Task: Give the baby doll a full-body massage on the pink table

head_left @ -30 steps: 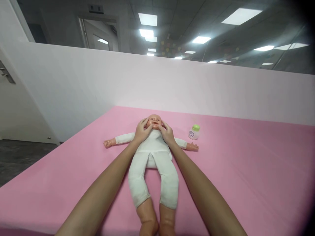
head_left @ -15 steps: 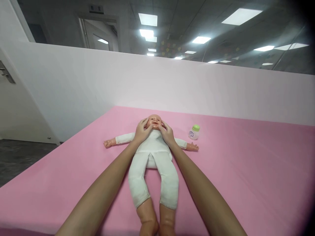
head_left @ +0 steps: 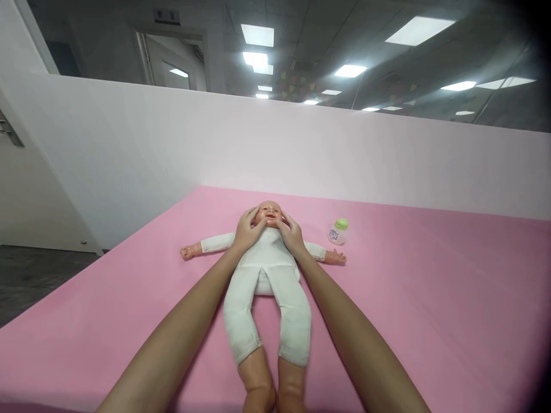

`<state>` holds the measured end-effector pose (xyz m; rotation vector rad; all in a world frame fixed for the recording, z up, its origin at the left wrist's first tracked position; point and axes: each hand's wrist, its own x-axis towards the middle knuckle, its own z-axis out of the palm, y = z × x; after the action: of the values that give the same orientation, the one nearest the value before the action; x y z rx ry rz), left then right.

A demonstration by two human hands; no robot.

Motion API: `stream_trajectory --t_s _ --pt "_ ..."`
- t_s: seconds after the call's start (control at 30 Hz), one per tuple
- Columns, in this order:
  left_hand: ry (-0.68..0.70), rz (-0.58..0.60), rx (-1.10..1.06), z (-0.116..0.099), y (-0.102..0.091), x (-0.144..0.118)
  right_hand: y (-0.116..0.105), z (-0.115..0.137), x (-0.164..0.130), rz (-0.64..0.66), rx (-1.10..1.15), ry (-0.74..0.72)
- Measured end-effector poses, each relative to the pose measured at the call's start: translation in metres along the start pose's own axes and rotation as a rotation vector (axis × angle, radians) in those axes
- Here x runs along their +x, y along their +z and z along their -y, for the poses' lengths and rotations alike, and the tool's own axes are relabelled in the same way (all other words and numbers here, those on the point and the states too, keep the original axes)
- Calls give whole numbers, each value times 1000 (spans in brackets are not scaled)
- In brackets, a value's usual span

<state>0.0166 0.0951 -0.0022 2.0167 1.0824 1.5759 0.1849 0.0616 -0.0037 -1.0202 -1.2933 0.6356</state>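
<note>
A baby doll (head_left: 267, 275) in a white suit lies on its back on the pink mat (head_left: 430, 298), arms spread, feet toward me. My left hand (head_left: 247, 230) rests on the doll's left cheek and chest, with the thumb near the mouth. My right hand (head_left: 291, 234) touches the opposite cheek in the same way. Both hands cup the doll's head (head_left: 268, 213) with fingers spread along its sides.
A small white bottle with a green cap (head_left: 338, 231) stands on the mat just right of the doll's arm. A pale partition wall (head_left: 301, 149) runs behind the mat. A door (head_left: 12, 172) and dark floor (head_left: 34, 275) lie at left.
My fingers have shifted slightly on the doll's cheeks. The view has tipped a little. The doll and bottle stay where they were.
</note>
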Motion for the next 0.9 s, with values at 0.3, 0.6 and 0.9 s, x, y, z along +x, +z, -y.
stream_trajectory --t_s 0.3,0.6,0.9 --pt "2 -5 2 1 1 0 0 -1 0 4 5 -10" --pt "8 -5 6 -1 0 0 0 0 0 10 9 -15" --pt "12 -6 4 -1 0 0 0 0 -1 2 11 -9"
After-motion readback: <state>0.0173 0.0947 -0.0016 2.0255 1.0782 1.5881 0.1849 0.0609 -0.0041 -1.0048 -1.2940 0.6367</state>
